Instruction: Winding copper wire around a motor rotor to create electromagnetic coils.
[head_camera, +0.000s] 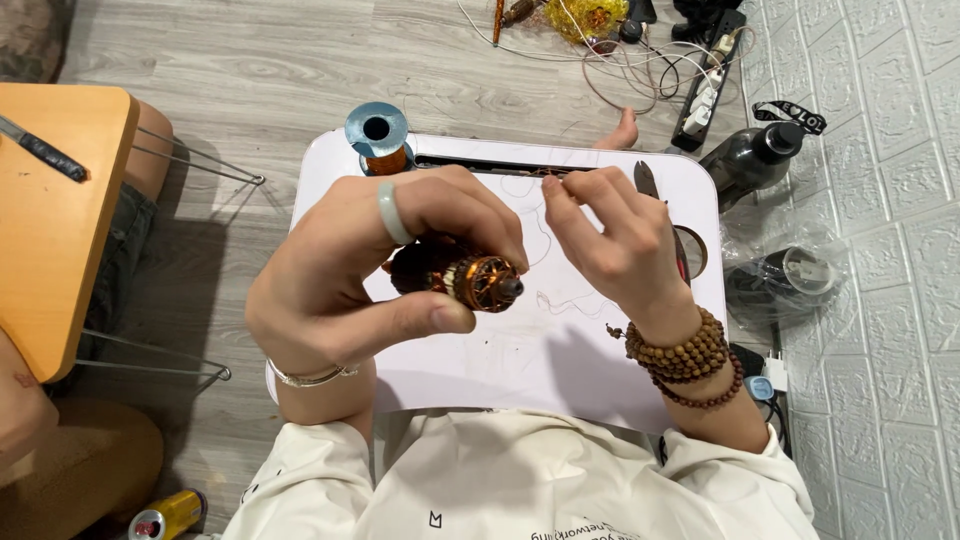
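The white, round-cornered lap surface (560, 370) carries the work, with a spool of copper wire with a grey metal flange (377, 135) standing at its far left corner and pliers (648, 182) lying at its far right.

Above the surface's middle, the left hand (370, 275) is clenched around a small cylindrical motor armature wound with copper wire (470, 280), thumb beneath and fingers over the top, its dark shaft end pointing right.

The right hand (615, 240) sits just beside that end, thumb and forefinger pinched on a fine strand of wire (540, 225) that curls down towards the armature.

This looks like the winding step, with a turn being laid. The next move likely calls for steady tension on the strand and a precise guide into a slot, the armature held firmly.
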